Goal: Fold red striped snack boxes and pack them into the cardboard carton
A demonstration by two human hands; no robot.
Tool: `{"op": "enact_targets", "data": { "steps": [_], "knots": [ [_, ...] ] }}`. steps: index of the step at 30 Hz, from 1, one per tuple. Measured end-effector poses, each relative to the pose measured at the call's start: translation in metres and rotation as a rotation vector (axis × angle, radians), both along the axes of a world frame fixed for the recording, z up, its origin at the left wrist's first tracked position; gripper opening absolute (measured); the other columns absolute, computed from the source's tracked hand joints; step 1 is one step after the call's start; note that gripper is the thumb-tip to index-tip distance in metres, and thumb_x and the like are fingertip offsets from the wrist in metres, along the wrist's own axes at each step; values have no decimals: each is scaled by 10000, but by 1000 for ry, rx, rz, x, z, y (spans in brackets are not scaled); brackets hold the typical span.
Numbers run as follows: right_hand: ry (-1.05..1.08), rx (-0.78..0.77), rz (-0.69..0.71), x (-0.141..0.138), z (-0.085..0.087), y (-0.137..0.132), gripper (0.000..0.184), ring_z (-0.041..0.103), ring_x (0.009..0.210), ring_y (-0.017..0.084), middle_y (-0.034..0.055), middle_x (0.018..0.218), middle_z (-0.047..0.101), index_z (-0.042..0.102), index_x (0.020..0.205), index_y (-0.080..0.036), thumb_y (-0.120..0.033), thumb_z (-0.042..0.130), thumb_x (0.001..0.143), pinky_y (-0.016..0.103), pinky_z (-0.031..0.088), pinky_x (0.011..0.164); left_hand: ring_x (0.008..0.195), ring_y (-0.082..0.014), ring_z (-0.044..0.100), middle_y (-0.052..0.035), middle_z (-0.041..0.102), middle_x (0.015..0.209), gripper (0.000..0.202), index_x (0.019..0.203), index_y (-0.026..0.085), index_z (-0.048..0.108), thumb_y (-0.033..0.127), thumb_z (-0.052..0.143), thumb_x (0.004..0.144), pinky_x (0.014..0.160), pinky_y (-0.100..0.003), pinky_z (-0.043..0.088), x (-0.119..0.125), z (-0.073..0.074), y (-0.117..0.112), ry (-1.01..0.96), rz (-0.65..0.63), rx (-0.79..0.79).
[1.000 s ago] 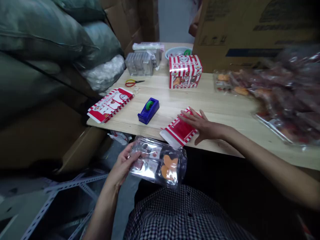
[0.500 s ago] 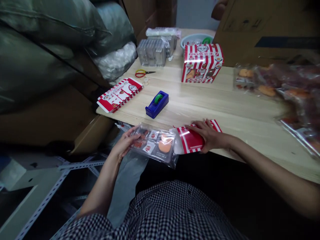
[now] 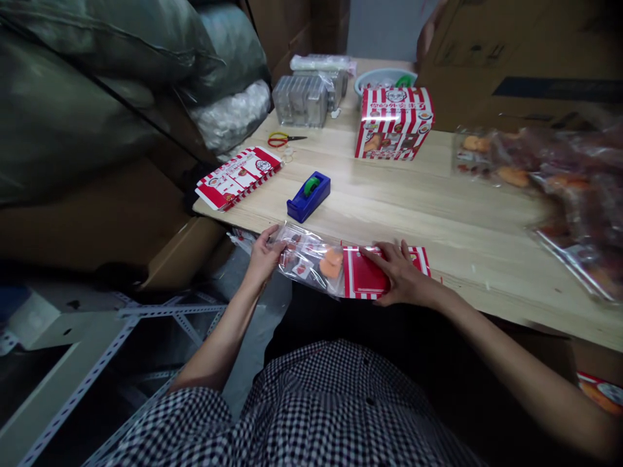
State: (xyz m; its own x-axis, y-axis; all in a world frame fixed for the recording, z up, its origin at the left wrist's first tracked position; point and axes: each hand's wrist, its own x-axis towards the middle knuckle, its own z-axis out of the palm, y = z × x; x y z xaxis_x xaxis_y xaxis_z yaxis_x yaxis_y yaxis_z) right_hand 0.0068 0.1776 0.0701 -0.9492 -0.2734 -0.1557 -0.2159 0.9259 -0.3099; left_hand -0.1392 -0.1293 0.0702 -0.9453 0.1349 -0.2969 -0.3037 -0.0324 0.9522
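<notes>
My left hand pinches the left end of a clear plastic packet holding an orange piece and small printed pieces. The packet's right end meets the open end of a red-and-white striped carton at the table's front edge; how far it reaches inside is hidden. My right hand rests over the carton, fingers spread across its top and thumb at the near edge, gripping it. Beyond them stands a blue tape dispenser with a green roll.
Flat striped cartons lie at the left, near yellow-and-red scissors. An assembled striped box stands before a pale blue basin. Clear plastic cases are at the back; filled packets pile up at the right beside a large cardboard box.
My left hand has moved right and slightly away from me with the packet, bringing its right end against the carton's opening. My right hand still holds the carton, with its fingers more spread.
</notes>
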Motion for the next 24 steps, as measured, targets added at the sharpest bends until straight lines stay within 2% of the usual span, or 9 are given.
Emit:
{"op": "enact_targets", "data": {
  "steps": [2,5,9,13,16,19,24],
  "knots": [
    [30,6,4,2,-3,-1,1238,261,1425,487,229,1499,349,142,1601,-252,-499,840,609,704,29,1162,599,-158,694,-33,722,743,704,1387,114,509,196,763,735,589,-275,595,4,-2,3,24,56,-3],
    [46,30,8,3,-5,-2,1242,261,1422,488,216,1506,343,104,1605,-265,-520,823,624,693,49,1165,593,-152,678,-38,717,747,685,1372,103,523,180,759,734,577,-266,582,1,-2,5,17,70,-3],
    [36,66,8,1,-8,-3,1224,266,1408,494,239,1495,334,182,1591,-223,-558,826,606,671,87,1168,531,-127,641,-21,700,706,628,1335,97,552,156,736,738,546,-240,556,-7,-4,7,27,74,-14],
    [82,58,-28,2,-12,-6,1186,301,1379,468,237,1478,347,238,1567,-215,-624,800,607,629,170,1156,593,-161,678,-26,703,733,608,1330,116,533,165,713,751,595,-297,597,-2,-11,10,11,104,26],
    [124,63,-38,4,-14,-8,1182,309,1370,454,230,1465,358,217,1566,-239,-599,803,605,616,198,1143,633,-171,693,-39,718,786,583,1295,120,542,172,718,741,629,-323,611,1,-12,9,-25,118,45],
    [122,72,-23,4,-12,-9,1191,299,1372,462,215,1480,345,180,1576,-272,-538,815,604,622,179,1148,655,-173,704,-48,728,825,584,1266,115,564,147,734,708,638,-319,611,-5,-8,4,-46,103,51],
    [104,96,-11,3,-9,-11,1220,286,1371,492,215,1493,338,184,1583,-268,-485,835,574,633,142,1152,595,-160,690,-42,724,760,583,1251,84,580,104,731,689,591,-292,596,-17,-2,1,-63,71,43]
  ]
}}
